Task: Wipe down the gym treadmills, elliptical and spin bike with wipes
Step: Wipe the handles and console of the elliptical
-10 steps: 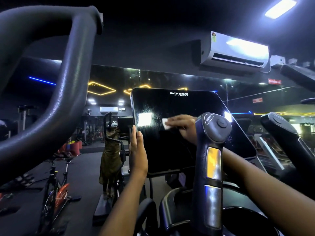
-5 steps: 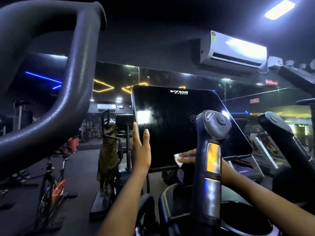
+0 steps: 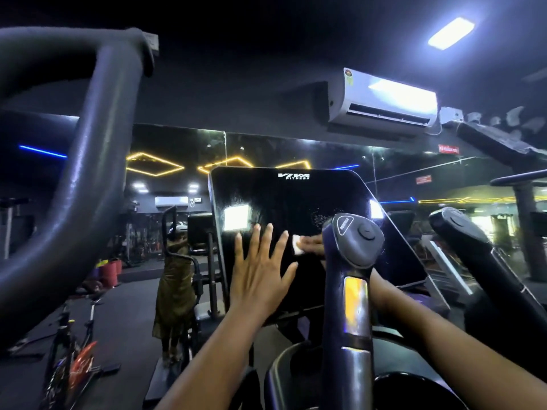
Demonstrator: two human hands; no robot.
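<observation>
We held the white wipe (image 3: 297,249) against the middle of the black console screen (image 3: 281,208), pinched in our right hand (image 3: 314,243), which sat largely hidden behind the handle grip (image 3: 355,247) in front of the screen. Our left hand (image 3: 260,272) lay flat on the screen's lower left, fingers spread, gripping nothing.

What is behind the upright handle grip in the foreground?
Behind the handle grip, part of the right hand and a white wipe show at its left edge, against the console screen. The grip covers the rest of that hand, so its hold on the wipe cannot be seen.
</observation>
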